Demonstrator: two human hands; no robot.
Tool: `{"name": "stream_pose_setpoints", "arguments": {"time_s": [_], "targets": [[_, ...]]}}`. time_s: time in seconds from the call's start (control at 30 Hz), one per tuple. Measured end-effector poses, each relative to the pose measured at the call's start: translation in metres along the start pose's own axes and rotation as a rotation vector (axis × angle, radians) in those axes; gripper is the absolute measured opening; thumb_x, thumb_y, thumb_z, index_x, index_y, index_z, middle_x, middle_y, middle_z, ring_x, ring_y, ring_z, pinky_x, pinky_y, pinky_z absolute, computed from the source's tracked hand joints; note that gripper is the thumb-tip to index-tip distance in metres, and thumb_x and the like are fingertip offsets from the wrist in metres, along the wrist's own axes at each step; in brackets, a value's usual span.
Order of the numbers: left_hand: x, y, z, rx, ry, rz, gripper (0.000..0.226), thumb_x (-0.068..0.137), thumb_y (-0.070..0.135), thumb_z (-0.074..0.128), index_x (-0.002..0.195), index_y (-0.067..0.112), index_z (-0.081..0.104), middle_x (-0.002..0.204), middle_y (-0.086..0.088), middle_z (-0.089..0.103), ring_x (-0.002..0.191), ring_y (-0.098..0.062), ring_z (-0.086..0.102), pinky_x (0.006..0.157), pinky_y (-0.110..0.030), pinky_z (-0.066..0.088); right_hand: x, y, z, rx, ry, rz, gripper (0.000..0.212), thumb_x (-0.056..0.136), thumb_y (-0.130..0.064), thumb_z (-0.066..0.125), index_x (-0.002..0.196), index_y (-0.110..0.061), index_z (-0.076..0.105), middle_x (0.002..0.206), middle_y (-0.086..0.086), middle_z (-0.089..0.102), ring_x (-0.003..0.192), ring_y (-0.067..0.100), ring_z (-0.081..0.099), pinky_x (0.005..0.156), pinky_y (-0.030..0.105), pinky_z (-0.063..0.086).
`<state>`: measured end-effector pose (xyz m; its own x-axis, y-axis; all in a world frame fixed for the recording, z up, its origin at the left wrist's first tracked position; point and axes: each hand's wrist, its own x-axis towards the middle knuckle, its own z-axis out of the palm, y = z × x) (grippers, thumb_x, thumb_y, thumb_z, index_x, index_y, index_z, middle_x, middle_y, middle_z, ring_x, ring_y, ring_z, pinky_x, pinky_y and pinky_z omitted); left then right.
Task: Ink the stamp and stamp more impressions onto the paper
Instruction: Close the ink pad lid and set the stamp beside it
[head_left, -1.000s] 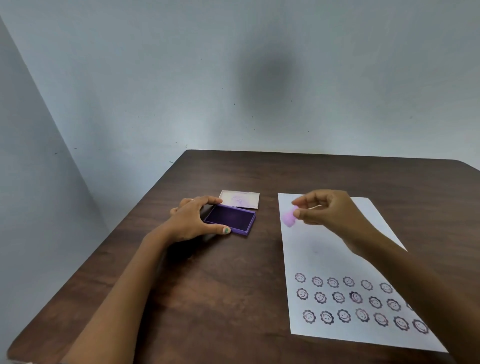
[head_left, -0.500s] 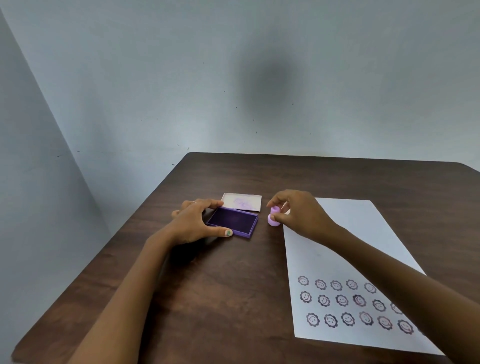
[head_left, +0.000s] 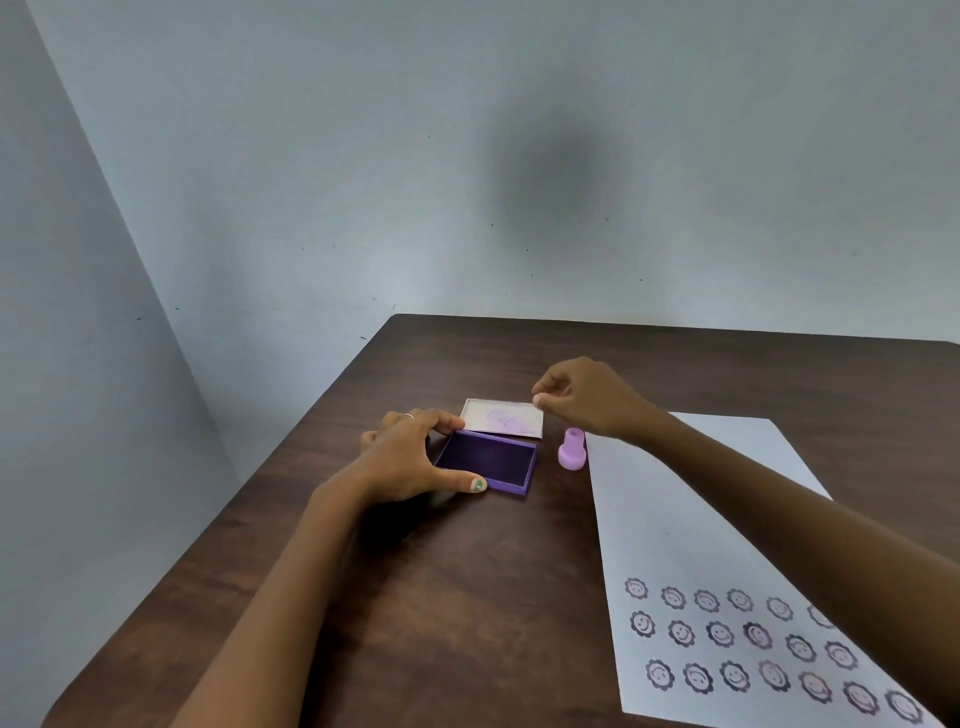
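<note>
A small lilac stamp (head_left: 572, 450) stands on the table between the open purple ink pad (head_left: 488, 462) and the left edge of the white paper (head_left: 691, 519). My left hand (head_left: 410, 462) grips the ink pad's left side, thumb on its near edge. My right hand (head_left: 584, 397) hovers just above and behind the stamp, fingers loosely pinched with nothing in them, close to the right corner of the pad's white lid (head_left: 503, 417). Three rows of purple smiley-flower impressions (head_left: 737, 639) fill the near end of the paper; my right forearm covers some.
The dark wooden table (head_left: 415, 597) sits in a corner of pale grey walls. Its left edge runs diagonally close to my left arm. The far part of the paper is blank.
My right hand carried the stamp leftward off the paper, set it down beside the ink pad and let go. It now hovers higher, near the lid. My left hand stayed on the pad.
</note>
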<state>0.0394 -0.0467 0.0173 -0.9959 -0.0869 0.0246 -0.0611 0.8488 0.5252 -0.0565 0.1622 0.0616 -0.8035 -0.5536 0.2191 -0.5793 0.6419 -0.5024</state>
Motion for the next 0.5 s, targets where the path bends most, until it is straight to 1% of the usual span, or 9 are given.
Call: {"name": "stream_pose_setpoints", "arguments": {"time_s": [0.03, 0.1, 0.2, 0.33, 0.4, 0.5], "targets": [[0.001, 0.000, 0.000, 0.008, 0.000, -0.003, 0.073, 0.061, 0.064, 0.073, 0.124, 0.040, 0.045, 0.123, 0.013, 0.049, 0.124, -0.013, 0.033, 0.096, -0.038, 0.022, 0.008, -0.001, 0.001, -0.018, -0.031, 0.012, 0.021, 0.087, -0.017, 0.059, 0.100, -0.003, 0.068, 0.105, 0.012, 0.070, 0.083, 0.016, 0.059, 0.071, 0.024, 0.043], [0.002, -0.002, 0.001, 0.015, 0.007, -0.003, 0.073, 0.060, 0.066, 0.072, 0.122, 0.041, 0.045, 0.125, 0.012, 0.050, 0.122, -0.013, 0.034, 0.095, -0.037, 0.022, 0.020, -0.002, 0.005, -0.054, -0.095, 0.044, 0.024, 0.087, -0.014, 0.059, 0.106, -0.001, 0.065, 0.113, 0.013, 0.067, 0.094, 0.020, 0.061, 0.078, 0.026, 0.045], [0.003, -0.004, 0.002, 0.011, 0.016, 0.006, 0.076, 0.057, 0.069, 0.071, 0.121, 0.041, 0.042, 0.121, 0.016, 0.051, 0.118, -0.011, 0.034, 0.092, -0.035, 0.021, 0.033, -0.001, 0.012, -0.103, -0.174, 0.080, 0.030, 0.088, -0.010, 0.060, 0.116, 0.000, 0.060, 0.123, 0.015, 0.062, 0.109, 0.025, 0.058, 0.089, 0.028, 0.044], [0.007, 0.001, 0.004, 0.003, 0.025, 0.026, 0.089, 0.050, 0.076, 0.068, 0.126, 0.041, 0.037, 0.112, 0.021, 0.048, 0.112, -0.007, 0.032, 0.089, -0.035, 0.021, 0.040, 0.004, 0.014, -0.158, -0.177, 0.084, 0.031, 0.085, -0.002, 0.059, 0.116, -0.003, 0.061, 0.123, 0.014, 0.062, 0.109, 0.025, 0.058, 0.088, 0.026, 0.043], [0.008, 0.004, 0.004, 0.002, 0.034, 0.035, 0.096, 0.045, 0.079, 0.064, 0.128, 0.042, 0.034, 0.111, 0.022, 0.047, 0.111, -0.007, 0.030, 0.088, -0.035, 0.021, 0.040, 0.005, 0.014, -0.171, -0.176, 0.069, 0.029, 0.084, 0.002, 0.057, 0.112, -0.003, 0.063, 0.120, 0.013, 0.063, 0.107, 0.025, 0.059, 0.085, 0.026, 0.044], [0.007, -0.002, 0.004, -0.002, 0.034, 0.020, 0.098, 0.046, 0.078, 0.064, 0.131, 0.042, 0.032, 0.111, 0.021, 0.046, 0.109, -0.006, 0.027, 0.087, -0.035, 0.020, 0.041, 0.001, 0.020, -0.181, -0.204, 0.050, 0.026, 0.083, 0.005, 0.055, 0.105, -0.004, 0.067, 0.117, 0.014, 0.065, 0.103, 0.026, 0.060, 0.084, 0.030, 0.047]]}}
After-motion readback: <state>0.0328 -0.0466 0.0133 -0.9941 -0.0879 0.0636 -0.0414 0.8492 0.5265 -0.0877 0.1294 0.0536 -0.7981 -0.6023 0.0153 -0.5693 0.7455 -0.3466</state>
